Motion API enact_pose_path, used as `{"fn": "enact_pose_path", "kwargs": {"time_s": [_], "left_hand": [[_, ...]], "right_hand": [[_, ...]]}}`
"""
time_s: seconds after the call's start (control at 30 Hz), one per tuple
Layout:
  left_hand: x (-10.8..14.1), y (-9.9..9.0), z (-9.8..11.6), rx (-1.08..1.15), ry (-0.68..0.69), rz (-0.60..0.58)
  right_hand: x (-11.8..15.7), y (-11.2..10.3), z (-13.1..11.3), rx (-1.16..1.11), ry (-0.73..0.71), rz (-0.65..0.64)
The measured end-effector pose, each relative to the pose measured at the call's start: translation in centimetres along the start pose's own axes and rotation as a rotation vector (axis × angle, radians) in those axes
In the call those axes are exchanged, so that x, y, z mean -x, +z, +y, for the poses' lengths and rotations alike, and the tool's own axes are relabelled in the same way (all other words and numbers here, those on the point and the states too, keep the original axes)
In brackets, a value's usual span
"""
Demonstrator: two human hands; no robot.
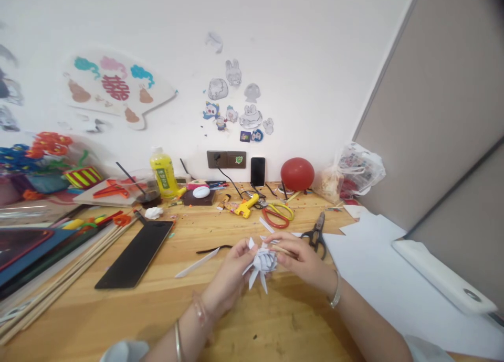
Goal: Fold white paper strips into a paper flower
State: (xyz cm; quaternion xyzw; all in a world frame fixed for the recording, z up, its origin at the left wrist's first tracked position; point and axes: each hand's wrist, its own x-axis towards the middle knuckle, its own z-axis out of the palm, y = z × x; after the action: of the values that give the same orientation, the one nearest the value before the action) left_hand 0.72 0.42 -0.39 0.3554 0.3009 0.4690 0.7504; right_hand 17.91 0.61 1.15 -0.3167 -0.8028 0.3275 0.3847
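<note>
A white paper flower [264,261] with layered, pointed petals is held up over the wooden table. My left hand [237,262] pinches it from the left side. On the other side, my right hand [297,254] has its fingers bent around a thin wooden stick [284,251], whose near end reaches the petals. How far the stick goes into the flower is hidden. Loose white paper strips lie close by, one [197,263] left of my hands and another [266,225] behind them. Black-handled scissors [316,233] rest just beyond my right hand.
Behind my hands are red and yellow scissors [277,215], a yellow glue gun [247,206], a phone [258,171] and a red balloon [297,174]. Left lie a black board [136,254], long sticks [74,267] and a yellow bottle [164,173]. White paper sheets [366,267] cover the right side.
</note>
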Motion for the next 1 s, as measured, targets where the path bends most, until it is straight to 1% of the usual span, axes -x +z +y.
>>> {"fn": "enact_pose_path", "kwargs": {"time_s": [0.07, 0.1, 0.2, 0.27, 0.3, 0.33, 0.4, 0.43, 0.47, 0.5, 0.57, 0.63, 0.7, 0.77, 0.83, 0.93, 1.0], "left_hand": [[-0.1, -0.1, 0.1, 0.016, 0.005, 0.023], [-0.2, -0.3, 0.2, 0.027, 0.007, 0.035], [-0.5, -0.9, 0.3, 0.072, 0.034, 0.077], [-0.7, -1.3, 0.4, 0.108, 0.054, 0.106], [-0.8, -1.5, 0.4, 0.124, 0.062, 0.114], [-0.9, -1.7, 0.4, 0.140, 0.068, 0.117], [-1.0, -1.8, 0.4, 0.169, 0.066, 0.116], [-1.0, -1.8, 0.3, 0.182, 0.059, 0.114], [-1.0, -1.7, 0.2, 0.195, 0.053, 0.109], [-1.0, -1.7, 0.1, 0.209, 0.045, 0.098], [-1.0, -1.5, -0.2, 0.241, 0.030, 0.070], [-1.0, -1.5, -0.4, 0.277, -0.005, 0.058], [-1.1, -1.7, -0.4, 0.281, -0.080, 0.057], [-1.2, -2.0, -0.2, 0.242, -0.143, 0.053], [-1.4, -2.4, -0.1, 0.189, -0.168, 0.033], [-1.3, -2.8, 0.0, 0.129, -0.177, -0.037], [-1.0, -2.6, 0.1, 0.074, -0.184, -0.078]], "right_hand": [[-0.1, -0.1, 0.0, 0.005, 0.010, 0.027], [-0.2, -0.1, 0.0, 0.014, 0.022, 0.060], [-0.3, -0.2, 0.1, 0.077, 0.071, 0.217], [-0.2, 0.0, 0.1, 0.137, 0.076, 0.276], [-0.2, 0.2, 0.0, 0.165, 0.061, 0.267], [-0.1, 0.4, -0.1, 0.191, 0.044, 0.230], [0.0, 1.2, -0.2, 0.238, -0.010, 0.124], [0.1, 1.6, -0.3, 0.281, -0.015, 0.064], [0.1, 2.0, -0.3, 0.324, -0.006, 0.039], [0.1, 2.3, -0.2, 0.349, -0.001, 0.046], [0.1, 2.6, 0.0, 0.358, -0.015, 0.105], [0.1, 2.5, 0.4, 0.361, -0.006, 0.172], [0.1, 1.8, 0.6, 0.356, -0.020, 0.220], [0.0, 1.0, 0.7, 0.328, -0.059, 0.224], [0.0, 0.3, 0.7, 0.283, -0.074, 0.214], [-0.2, -0.1, 0.6, 0.205, -0.064, 0.194], [-0.3, 0.0, 0.6, 0.147, -0.031, 0.183]]}}
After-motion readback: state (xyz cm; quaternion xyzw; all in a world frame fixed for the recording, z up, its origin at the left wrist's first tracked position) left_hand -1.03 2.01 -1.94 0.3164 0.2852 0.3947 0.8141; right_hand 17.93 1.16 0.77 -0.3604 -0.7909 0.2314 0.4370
